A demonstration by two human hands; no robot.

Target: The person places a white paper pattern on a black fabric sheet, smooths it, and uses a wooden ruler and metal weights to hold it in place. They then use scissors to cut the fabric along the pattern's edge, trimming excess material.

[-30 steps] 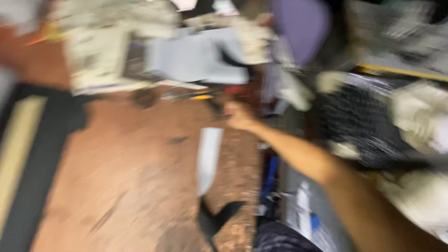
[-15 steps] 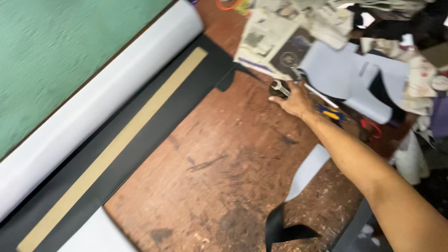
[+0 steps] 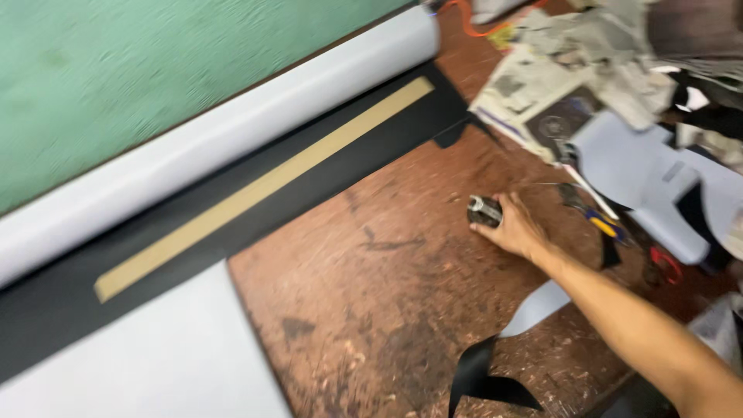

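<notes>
One broad brown worktable (image 3: 433, 310) fills the view, black sheet (image 3: 232, 232) and newspapers (image 3: 542, 85) along its edges. Right hand (image 3: 515, 228) is closed around a small dark metal tool (image 3: 484, 210) mid-table: looks hard, compact, light; best held round its body. Left hand unseen.

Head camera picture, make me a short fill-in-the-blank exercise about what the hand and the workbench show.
1. The right hand grips a small dark ____ tool on the brown workbench.
2. A long tan strip lies on a ____ sheet.
3. Beyond that sheet lies a white roll, and past it a ____ surface.
4. Crumpled ____ is heaped at the bench's far right.

Missing words: metal; black; green; newspaper
</notes>
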